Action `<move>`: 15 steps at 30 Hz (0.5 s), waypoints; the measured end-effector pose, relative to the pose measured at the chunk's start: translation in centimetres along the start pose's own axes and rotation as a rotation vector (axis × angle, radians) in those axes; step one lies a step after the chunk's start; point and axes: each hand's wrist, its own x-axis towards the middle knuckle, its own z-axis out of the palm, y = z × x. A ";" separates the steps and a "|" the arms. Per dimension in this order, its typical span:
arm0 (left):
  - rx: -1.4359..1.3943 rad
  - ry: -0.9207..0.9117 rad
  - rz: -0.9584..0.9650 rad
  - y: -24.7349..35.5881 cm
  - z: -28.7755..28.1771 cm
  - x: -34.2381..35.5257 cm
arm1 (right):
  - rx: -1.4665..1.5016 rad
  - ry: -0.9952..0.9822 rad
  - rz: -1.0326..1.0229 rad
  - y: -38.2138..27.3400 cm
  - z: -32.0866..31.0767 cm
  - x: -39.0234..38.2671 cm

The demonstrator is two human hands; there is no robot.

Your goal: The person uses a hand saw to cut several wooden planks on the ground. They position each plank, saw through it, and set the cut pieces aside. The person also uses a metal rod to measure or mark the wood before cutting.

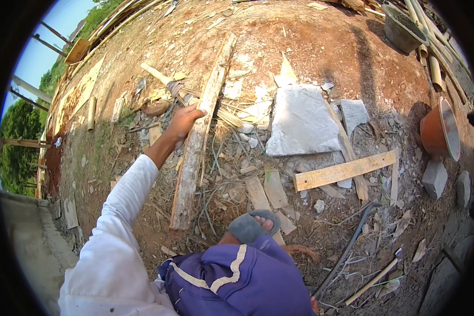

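Note:
My left hand (184, 123) is closed around the left edge of a long, weathered wooden plank (195, 152), its thumb on the upper face. The plank slants away from me, over loose rubble. Under it passes a stick broom (163, 78) with a pale handle, a wrapped binding and splayed thin sticks. At the lower edge, close to the thin end of a dark hooked metal bar (348, 249), a small patch of skin shows; whether it belongs to my right hand or a foot I cannot tell. My sandalled foot (254, 225) rests near the plank's near end.
Right of the plank lies a flat grey slab (304, 122), with a nail-holed board (346, 171) below it. An orange bucket (440, 130) and a dark bucket (403, 30) stand at the right. A hammer-like tool (373, 280) lies lower right. Wood scraps and wires litter the dirt.

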 end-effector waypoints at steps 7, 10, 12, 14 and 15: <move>0.238 0.160 0.068 -1.5 -0.2 1.0 | 0.014 0.003 -0.013 -0.1 -0.1 0.1; 0.366 0.203 0.403 -1.9 0.3 0.2 | 0.040 0.003 -0.008 0.0 -0.3 0.0; 0.378 0.183 0.463 -1.4 1.1 -0.9 | 0.060 0.000 -0.010 0.1 -0.6 -0.2; 0.394 0.130 0.500 0.1 2.8 -1.8 | 0.080 -0.003 -0.020 0.2 -1.0 -0.6; 0.414 0.093 0.516 1.3 3.8 -2.3 | 0.093 -0.001 -0.027 0.1 -1.3 -0.8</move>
